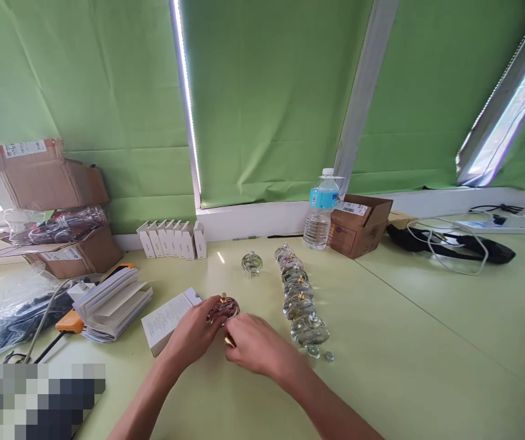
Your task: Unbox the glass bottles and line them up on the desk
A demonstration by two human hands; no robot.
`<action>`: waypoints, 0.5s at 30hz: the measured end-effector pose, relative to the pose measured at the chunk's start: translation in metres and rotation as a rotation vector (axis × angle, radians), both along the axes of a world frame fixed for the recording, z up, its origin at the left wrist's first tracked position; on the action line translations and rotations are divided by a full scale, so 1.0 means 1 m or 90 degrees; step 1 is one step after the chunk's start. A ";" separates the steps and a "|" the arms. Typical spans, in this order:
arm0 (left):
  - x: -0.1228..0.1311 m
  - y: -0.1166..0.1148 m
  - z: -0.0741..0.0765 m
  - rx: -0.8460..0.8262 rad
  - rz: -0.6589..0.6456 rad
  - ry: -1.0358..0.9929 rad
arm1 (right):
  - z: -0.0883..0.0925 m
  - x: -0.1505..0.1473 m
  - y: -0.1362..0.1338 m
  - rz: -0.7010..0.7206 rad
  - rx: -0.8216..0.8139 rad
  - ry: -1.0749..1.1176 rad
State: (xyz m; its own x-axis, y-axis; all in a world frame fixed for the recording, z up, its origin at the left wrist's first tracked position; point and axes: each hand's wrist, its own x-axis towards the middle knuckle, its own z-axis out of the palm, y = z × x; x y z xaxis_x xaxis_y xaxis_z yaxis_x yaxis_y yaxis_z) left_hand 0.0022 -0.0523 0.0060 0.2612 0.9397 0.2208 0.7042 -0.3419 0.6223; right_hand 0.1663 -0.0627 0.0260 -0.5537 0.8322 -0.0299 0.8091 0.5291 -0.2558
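My left hand (199,327) is closed around the left side of a round glass bottle (229,307) with a gold-coloured top, standing on the pale green table. Against the bottle's front right, my right hand (249,342) is closed on a small gold-coloured piece (230,341) that pokes out below its fingers. A white box (170,321) lies just left of my left hand. Behind the hands stands another round glass bottle (252,263). To the right runs a row of similar glass bottles (297,289), with two small round clear pieces (329,356) at its near end.
White small boxes (173,239) stand along the wall. A water bottle (319,214) and a brown carton (358,226) are at the back right, near a black strap (495,249) and cables. Papers (113,305), plastic bags and stacked cartons (55,183) occupy the left.
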 end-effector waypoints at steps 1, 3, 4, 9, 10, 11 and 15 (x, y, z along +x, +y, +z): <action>0.000 0.000 0.001 -0.001 -0.001 -0.005 | 0.001 0.003 0.002 -0.022 0.003 0.007; 0.001 -0.001 0.001 -0.001 -0.004 -0.014 | 0.002 0.008 0.007 -0.067 0.008 0.011; 0.001 -0.001 0.001 -0.001 -0.005 -0.017 | 0.002 0.011 0.009 -0.085 0.008 0.009; 0.002 -0.002 0.001 -0.003 -0.001 -0.026 | 0.001 0.018 0.014 -0.112 -0.006 0.011; 0.003 -0.002 0.001 -0.003 -0.001 -0.028 | 0.002 0.019 0.014 -0.109 -0.010 0.022; 0.003 -0.002 0.001 -0.003 -0.001 -0.028 | 0.003 0.019 0.015 -0.108 -0.008 0.035; 0.004 -0.002 0.001 0.006 -0.005 -0.019 | 0.005 0.018 0.018 -0.146 0.066 0.057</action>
